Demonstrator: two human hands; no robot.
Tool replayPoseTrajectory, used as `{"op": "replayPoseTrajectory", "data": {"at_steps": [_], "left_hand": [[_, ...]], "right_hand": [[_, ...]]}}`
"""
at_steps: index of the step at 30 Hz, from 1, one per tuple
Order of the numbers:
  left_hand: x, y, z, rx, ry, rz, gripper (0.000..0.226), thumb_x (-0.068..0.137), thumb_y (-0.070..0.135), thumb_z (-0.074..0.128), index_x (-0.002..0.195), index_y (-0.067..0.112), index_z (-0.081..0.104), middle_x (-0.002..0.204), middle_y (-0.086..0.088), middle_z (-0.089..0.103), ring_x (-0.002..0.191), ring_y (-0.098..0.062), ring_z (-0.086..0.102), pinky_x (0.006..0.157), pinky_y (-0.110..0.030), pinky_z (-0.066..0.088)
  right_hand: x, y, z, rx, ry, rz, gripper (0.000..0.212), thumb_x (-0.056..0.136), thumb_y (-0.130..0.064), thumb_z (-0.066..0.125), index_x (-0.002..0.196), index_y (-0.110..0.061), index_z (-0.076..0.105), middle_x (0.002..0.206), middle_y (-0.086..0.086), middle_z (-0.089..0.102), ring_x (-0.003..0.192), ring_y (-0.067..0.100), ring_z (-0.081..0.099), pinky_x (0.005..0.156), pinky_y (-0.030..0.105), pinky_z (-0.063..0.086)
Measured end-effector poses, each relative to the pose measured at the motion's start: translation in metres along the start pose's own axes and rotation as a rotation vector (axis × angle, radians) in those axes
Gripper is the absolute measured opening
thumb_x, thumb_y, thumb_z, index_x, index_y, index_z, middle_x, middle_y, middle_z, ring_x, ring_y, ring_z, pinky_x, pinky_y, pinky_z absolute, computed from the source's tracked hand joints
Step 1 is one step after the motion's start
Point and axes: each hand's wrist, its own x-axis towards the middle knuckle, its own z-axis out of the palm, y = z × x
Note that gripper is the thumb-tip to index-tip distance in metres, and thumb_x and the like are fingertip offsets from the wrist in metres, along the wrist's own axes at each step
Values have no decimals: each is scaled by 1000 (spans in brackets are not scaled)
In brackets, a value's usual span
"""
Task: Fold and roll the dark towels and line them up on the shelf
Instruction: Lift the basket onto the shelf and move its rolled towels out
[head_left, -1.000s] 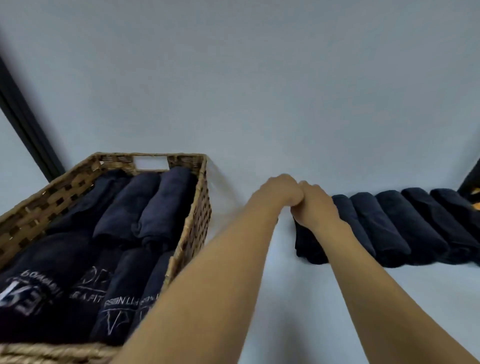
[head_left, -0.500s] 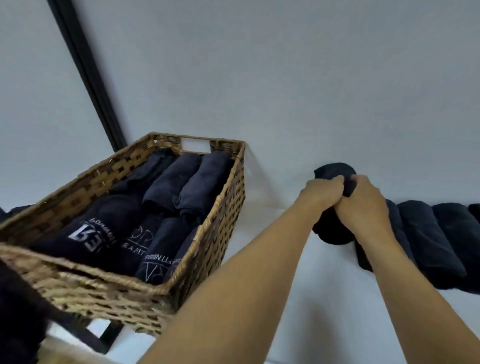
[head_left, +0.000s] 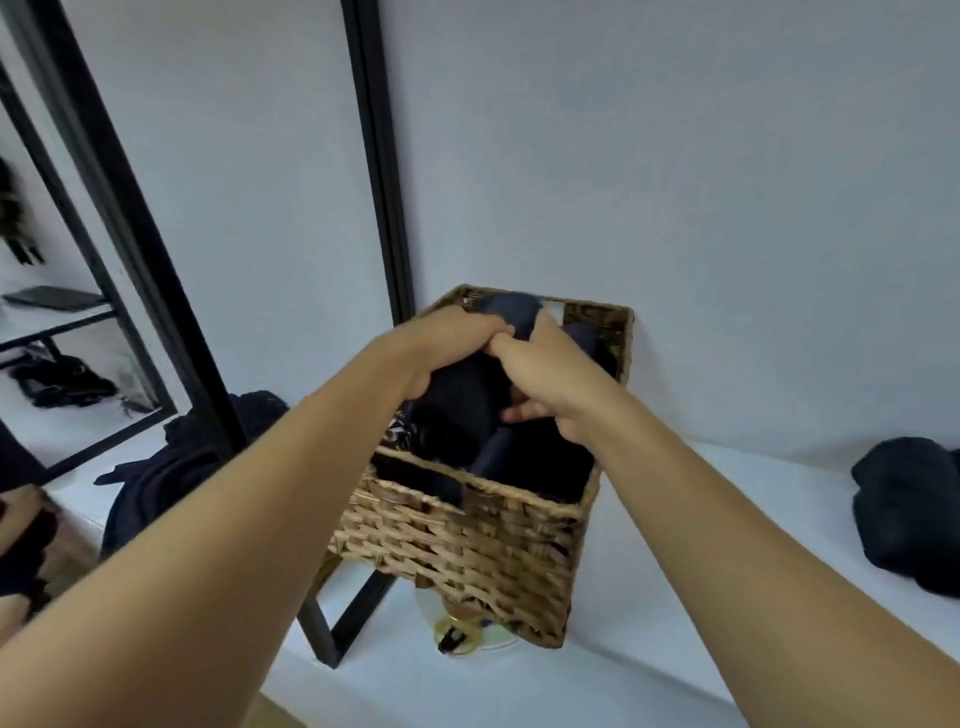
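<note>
A rolled dark towel (head_left: 511, 314) is held over the wicker basket (head_left: 467, 535), and both of my hands grip it. My left hand (head_left: 447, 345) clasps its near left side; my right hand (head_left: 545, 371) clasps its right side, fingers curled under. The two hands touch each other. The basket stands on the white shelf (head_left: 701, 597) against the wall and holds more dark towels (head_left: 524, 462). At the right edge of the shelf lies the end of a row of rolled dark towels (head_left: 909, 514).
A black metal frame post (head_left: 382, 171) rises behind the basket, with another post (head_left: 130, 223) further left. A heap of loose dark cloth (head_left: 171, 467) lies left of the basket. A small round gold and clear object (head_left: 462, 631) sits below the basket's front.
My hands lifted the rolled towel off the left end of the row and carried it left over the basket. The view swung left and down, so the row slid to the right edge.
</note>
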Motion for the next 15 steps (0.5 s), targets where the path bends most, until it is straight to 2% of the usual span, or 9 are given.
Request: {"op": "replayPoseTrajectory", "data": {"at_steps": [2,4,5,7,8,9,11,13,15], "left_hand": [[3,-24,2,28,11,-38,31,88,30,58,110,10,65,101,-14,70,90,-30,67,81,-40,54],[6,-44,7,14,-37,-128,26,92,22,50,108,7,65,97,-14,70,84,-28,68,79,-39,54],[7,-51,8,-20,-76,-181,24,95,17,47,104,4,65,88,-15,72,74,-27,69,72,-37,57],[5,-57,8,-48,-127,-256,21,98,12,44,95,2,62,71,-15,72,61,-27,70,60,-37,60],[6,-59,6,-18,-136,-267,21,98,12,44,97,1,61,75,-18,72,67,-29,72,65,-40,61],[8,-61,4,33,-136,-275,23,99,13,43,104,-1,61,90,-22,72,83,-33,71,78,-44,57],[10,-63,0,155,-127,-303,32,101,13,40,122,-4,56,119,-26,63,112,-39,61,96,-45,47],[10,-62,2,333,-140,-281,37,101,14,38,130,-3,53,128,-25,59,118,-40,57,100,-47,46],[7,-55,9,693,-154,-205,38,101,17,39,135,3,49,134,-22,54,115,-38,56,96,-44,47]], "right_hand": [[2,9,13,-80,-36,66,84,98,-31,51,156,-23,-11,152,5,35,91,21,60,61,33,62],[4,21,20,-188,-72,126,82,99,-27,51,156,-17,-7,149,9,35,83,19,59,65,36,62],[5,26,23,-246,-102,155,76,99,-24,51,156,-12,2,141,11,41,81,21,59,66,37,62],[8,33,26,-334,-173,171,53,98,-18,52,145,-3,35,125,12,52,87,27,62,70,41,62],[8,34,27,-364,-201,171,41,98,-16,53,136,-2,47,123,14,55,92,29,63,71,40,62],[9,34,28,-393,-225,180,35,98,-15,53,130,-1,52,123,16,57,94,30,63,68,37,62],[8,33,30,-509,-270,190,31,100,-17,52,127,-1,53,121,15,57,88,26,61,58,29,56],[8,31,31,-727,-326,146,31,101,-20,49,125,-2,54,113,13,57,78,22,56,57,28,49],[5,26,32,-925,-366,67,34,100,-24,51,125,-2,56,104,9,56,74,21,51,61,30,41]]}}
